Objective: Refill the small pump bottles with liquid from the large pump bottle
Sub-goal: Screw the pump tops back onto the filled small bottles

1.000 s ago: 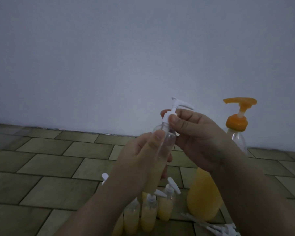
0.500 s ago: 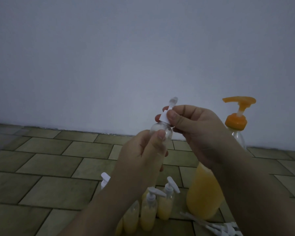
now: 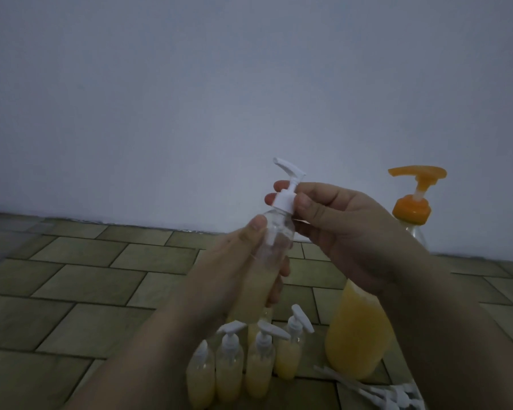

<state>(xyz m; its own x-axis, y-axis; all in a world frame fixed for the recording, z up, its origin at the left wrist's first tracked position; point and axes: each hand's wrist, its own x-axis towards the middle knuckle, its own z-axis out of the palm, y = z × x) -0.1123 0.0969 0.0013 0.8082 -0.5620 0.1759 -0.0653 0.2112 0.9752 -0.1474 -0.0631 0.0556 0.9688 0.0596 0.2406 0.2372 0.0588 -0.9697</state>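
Observation:
I hold a small clear pump bottle (image 3: 274, 241) tilted in front of me, with yellow liquid in its lower part. My left hand (image 3: 237, 267) grips its body. My right hand (image 3: 338, 229) pinches its white pump cap (image 3: 285, 202) at the collar, the spout pointing up and left. The large pump bottle (image 3: 359, 335) with an orange pump head (image 3: 412, 202) stands on the floor at the right, partly behind my right wrist, its lower half full of yellow liquid. Several small bottles (image 3: 258, 365) with white pumps and yellow liquid stand in a row below my hands.
Loose white pump heads with tubes (image 3: 376, 392) lie on the floor at the lower right. The tiled floor (image 3: 80, 279) stretches to the left. A plain pale wall (image 3: 190, 99) rises close behind.
The white pump head has turned on the held bottle: its spout pointed right, then toward the wall, and now points up and left. Both hands stay in about the same place.

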